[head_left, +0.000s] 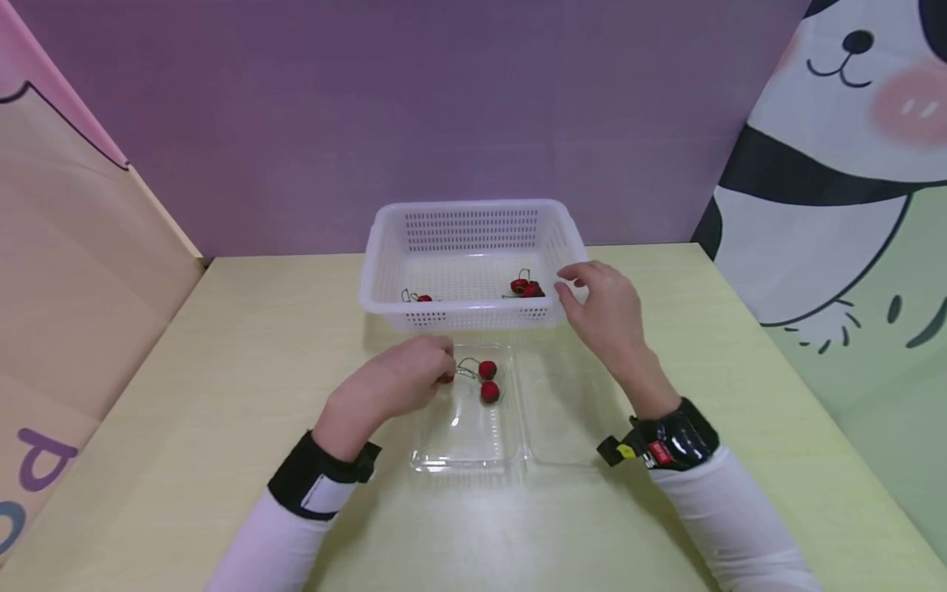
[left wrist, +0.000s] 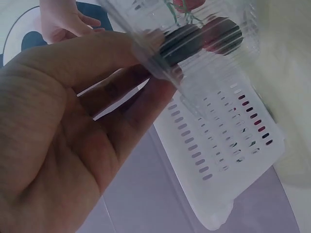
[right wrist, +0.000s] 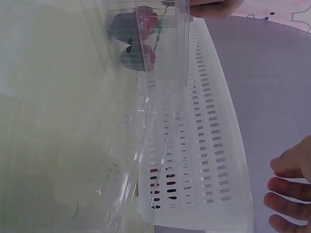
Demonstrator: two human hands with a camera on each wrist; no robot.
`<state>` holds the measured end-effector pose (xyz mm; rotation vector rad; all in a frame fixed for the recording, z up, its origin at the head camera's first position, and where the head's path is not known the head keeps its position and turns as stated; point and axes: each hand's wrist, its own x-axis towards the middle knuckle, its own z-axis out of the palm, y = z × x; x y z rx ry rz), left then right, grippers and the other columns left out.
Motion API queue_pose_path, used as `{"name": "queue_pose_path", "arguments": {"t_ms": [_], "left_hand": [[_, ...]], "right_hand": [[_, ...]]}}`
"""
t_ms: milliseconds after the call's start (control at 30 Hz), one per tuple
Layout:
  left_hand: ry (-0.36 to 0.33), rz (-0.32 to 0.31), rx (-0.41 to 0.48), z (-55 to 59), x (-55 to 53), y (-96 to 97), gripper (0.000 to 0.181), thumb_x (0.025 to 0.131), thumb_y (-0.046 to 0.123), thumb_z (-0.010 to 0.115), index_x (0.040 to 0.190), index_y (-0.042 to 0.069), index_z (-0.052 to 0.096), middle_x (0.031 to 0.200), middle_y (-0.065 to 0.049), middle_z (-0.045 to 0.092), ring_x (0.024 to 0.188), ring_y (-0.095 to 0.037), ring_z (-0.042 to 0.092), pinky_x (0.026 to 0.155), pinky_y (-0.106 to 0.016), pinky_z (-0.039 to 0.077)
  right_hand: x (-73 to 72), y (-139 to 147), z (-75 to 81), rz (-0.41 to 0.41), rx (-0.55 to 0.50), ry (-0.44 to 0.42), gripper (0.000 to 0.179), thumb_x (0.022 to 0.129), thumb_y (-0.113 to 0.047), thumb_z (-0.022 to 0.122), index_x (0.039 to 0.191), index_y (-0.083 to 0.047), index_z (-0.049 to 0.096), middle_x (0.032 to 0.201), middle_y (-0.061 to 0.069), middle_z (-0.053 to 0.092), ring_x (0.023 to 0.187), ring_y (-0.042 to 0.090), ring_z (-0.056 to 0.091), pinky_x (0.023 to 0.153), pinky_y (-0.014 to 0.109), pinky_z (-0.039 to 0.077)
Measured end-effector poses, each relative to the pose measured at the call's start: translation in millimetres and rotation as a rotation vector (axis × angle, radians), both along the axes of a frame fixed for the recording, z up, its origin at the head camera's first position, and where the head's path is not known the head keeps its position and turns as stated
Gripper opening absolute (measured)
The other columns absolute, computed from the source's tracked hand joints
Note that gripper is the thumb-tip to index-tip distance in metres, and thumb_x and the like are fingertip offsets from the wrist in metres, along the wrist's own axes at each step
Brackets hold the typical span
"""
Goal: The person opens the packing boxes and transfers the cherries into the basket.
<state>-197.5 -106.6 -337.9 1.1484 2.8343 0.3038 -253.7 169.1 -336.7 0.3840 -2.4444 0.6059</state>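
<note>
My left hand point(head_left: 403, 374) reaches over the left part of the clear plastic box point(head_left: 466, 444) and pinches a red cherry point(head_left: 445, 378) by the box's far left side. In the left wrist view, that cherry point(left wrist: 181, 44) looks dark behind the box's ridged wall, right at the fingertips. Two more red cherries point(head_left: 489, 392) with green stems lie in the box beside it. Over the right rim of the white basket point(head_left: 473, 315), my right hand point(head_left: 607, 308) hovers with thumb and fingers apart and nothing between them.
Inside the basket, a small bunch of cherries point(head_left: 527, 288) lies at the right and another cherry point(head_left: 424, 298) at the left. The box's flat lid point(head_left: 570, 419) spreads out to the right on the wooden table point(head_left: 244, 362). A purple wall point(head_left: 444, 107) rises behind the basket.
</note>
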Motion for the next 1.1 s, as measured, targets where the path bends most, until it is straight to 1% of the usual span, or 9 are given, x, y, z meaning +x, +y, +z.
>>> {"name": "queue_pose_path", "arguments": {"t_ms": [133,300,433,667,733,933,1033,1100], "left_hand": [[0.008,-0.024,0.026,1.5,0.6,-1.2,0.012,0.086,-0.003,0.069,0.084,0.008,0.073,0.085,-0.002,0.059,0.076,-0.013,0.053,0.066,-0.020,0.044],[-0.002,-0.025,0.055,4.0,2.5,-3.5,0.013,0.084,-0.005,0.070,0.087,0.007,0.074,0.086,-0.001,0.059,0.079,-0.013,0.054,0.067,-0.019,0.045],[0.011,-0.027,0.065,4.4,2.6,-5.7,0.012,0.084,-0.004,0.071,0.087,0.008,0.074,0.087,0.000,0.059,0.078,-0.012,0.053,0.067,-0.018,0.044],[0.021,-0.042,0.081,5.7,1.6,-6.8,0.013,0.086,-0.003,0.071,0.093,0.007,0.075,0.090,0.000,0.059,0.081,-0.012,0.055,0.070,-0.018,0.045],[0.047,-0.057,0.096,6.8,1.2,-6.9,0.013,0.086,-0.003,0.071,0.093,0.007,0.075,0.091,0.001,0.059,0.082,-0.012,0.056,0.071,-0.018,0.046],[0.204,-0.146,0.185,8.7,-2.3,-6.7,0.012,0.085,0.000,0.074,0.096,0.005,0.074,0.095,-0.001,0.061,0.088,-0.013,0.060,0.077,-0.019,0.047],[0.235,-0.156,0.210,10.0,-3.2,-7.4,0.012,0.086,0.000,0.073,0.096,0.005,0.074,0.096,-0.002,0.060,0.088,-0.014,0.059,0.078,-0.020,0.047],[0.244,-0.151,0.216,10.5,-3.6,-8.2,0.011,0.085,0.000,0.074,0.096,0.005,0.074,0.096,-0.001,0.060,0.087,-0.014,0.058,0.078,-0.020,0.046]], "right_hand": [[0.3,-0.9,-0.3,0.022,0.002,0.008,0.015,0.088,-0.014,0.072,0.099,-0.003,0.072,0.090,0.010,0.068,0.079,0.025,0.063,0.066,0.037,0.046],[0.6,-2.0,-0.7,0.044,0.005,0.032,0.014,0.088,-0.013,0.072,0.098,-0.003,0.072,0.088,0.010,0.068,0.077,0.024,0.062,0.065,0.036,0.046],[0.8,-2.7,-1.5,0.055,0.015,0.046,0.014,0.088,-0.014,0.072,0.098,-0.003,0.072,0.087,0.009,0.068,0.076,0.023,0.062,0.065,0.035,0.046],[4.1,-5.6,0.5,0.094,0.018,0.054,0.015,0.089,-0.014,0.071,0.098,-0.002,0.072,0.087,0.007,0.067,0.074,0.023,0.063,0.061,0.031,0.045],[5.0,-6.5,1.2,0.105,0.018,0.054,0.015,0.089,-0.014,0.070,0.099,-0.002,0.072,0.087,0.007,0.067,0.074,0.022,0.063,0.061,0.031,0.046],[8.4,-10.1,2.4,0.189,0.018,0.051,0.016,0.090,-0.012,0.068,0.101,-0.001,0.070,0.094,0.008,0.067,0.078,0.024,0.063,0.065,0.030,0.048],[10.0,-12.0,3.0,0.227,0.019,0.061,0.015,0.090,-0.011,0.068,0.101,-0.002,0.070,0.093,0.007,0.067,0.077,0.023,0.063,0.065,0.028,0.048],[11.4,-13.2,3.7,0.245,0.018,0.073,0.014,0.090,-0.011,0.068,0.101,-0.002,0.070,0.092,0.006,0.067,0.077,0.023,0.063,0.064,0.028,0.048]]}}
